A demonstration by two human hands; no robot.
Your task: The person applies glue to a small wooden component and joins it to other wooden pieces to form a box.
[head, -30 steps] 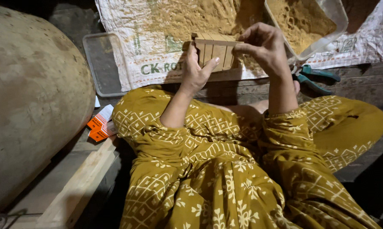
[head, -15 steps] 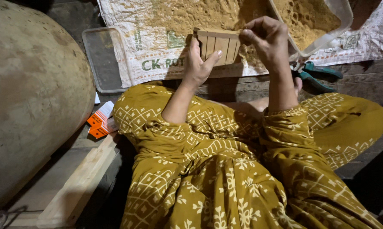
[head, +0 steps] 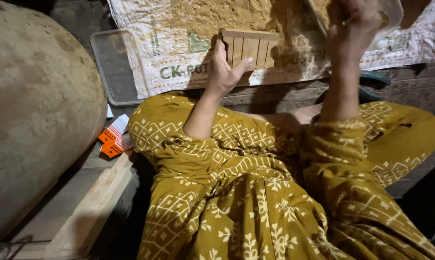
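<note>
Your left hand (head: pixel 224 72) grasps the wooden mould (head: pixel 250 47) by its left end, thumb across its front, holding it over the near edge of the printed sack (head: pixel 179 58) spread on the floor. Sandy soil (head: pixel 212 17) covers the sack beyond it. Your right hand (head: pixel 354 24) is raised and blurred by a clear tub (head: pixel 390 14); I cannot tell its grip. A clear tray (head: pixel 115 67) lies at the sack's left edge.

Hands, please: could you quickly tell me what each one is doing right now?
Left hand: shut on the slotted wooden mould, thumb across its front.
Right hand: raised and blurred; whether it holds anything cannot be told.
</note>
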